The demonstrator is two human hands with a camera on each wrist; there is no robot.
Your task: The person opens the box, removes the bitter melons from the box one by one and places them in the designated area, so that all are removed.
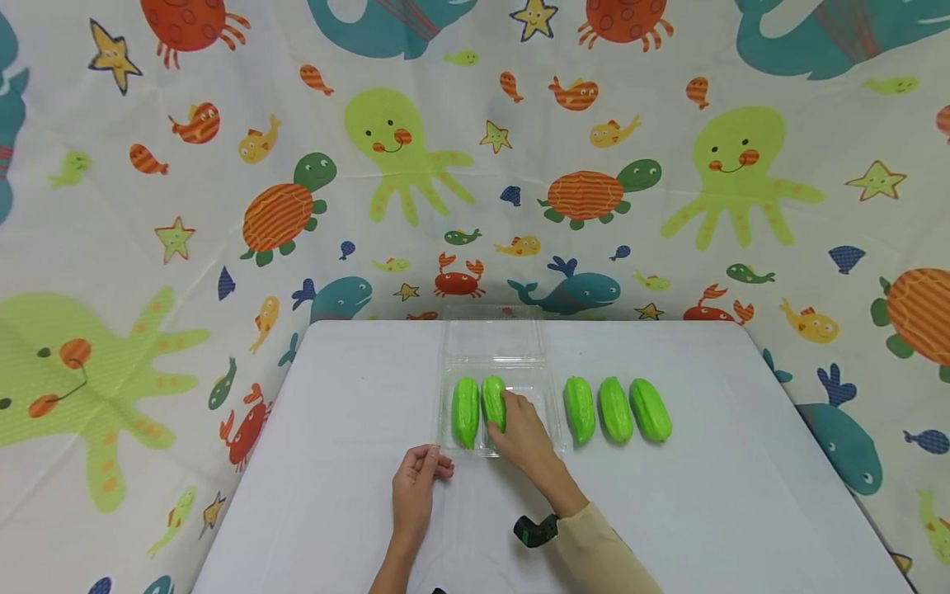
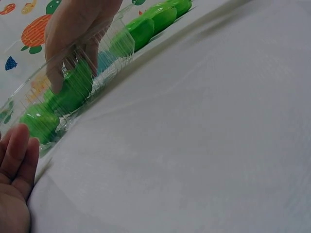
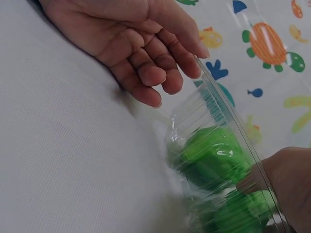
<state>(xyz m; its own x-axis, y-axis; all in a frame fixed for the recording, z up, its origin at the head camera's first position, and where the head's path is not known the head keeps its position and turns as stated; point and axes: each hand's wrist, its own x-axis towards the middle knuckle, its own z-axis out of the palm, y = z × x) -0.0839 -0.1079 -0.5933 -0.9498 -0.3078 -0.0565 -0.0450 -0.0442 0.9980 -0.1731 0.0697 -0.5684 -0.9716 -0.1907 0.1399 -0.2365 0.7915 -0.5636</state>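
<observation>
A clear plastic clamshell tray (image 1: 540, 394) lies mid-table with its lid (image 1: 493, 338) folded open behind it. Two green gourds lie in it. The left one (image 1: 465, 412) lies free. My right hand (image 1: 512, 412) reaches into the tray and its fingers grip the second gourd (image 1: 492, 400). The left wrist view shows those fingers (image 2: 65, 63) curled down around that gourd (image 2: 73, 92) behind the tray wall (image 2: 121, 43). My left hand (image 1: 430, 462) rests on the table at the tray's front left corner, fingers loosely curled and holding nothing; in the right wrist view this left hand (image 3: 155, 63) sits beside the rim (image 3: 218, 102).
Three more green gourds (image 1: 580, 409) (image 1: 616, 409) (image 1: 651, 410) lie in a row on the white table (image 1: 705, 495), right of the tray. A sea-animal patterned cloth (image 1: 475, 165) hangs behind and around the table. A black wrist camera (image 1: 534, 530) sits on my right wrist.
</observation>
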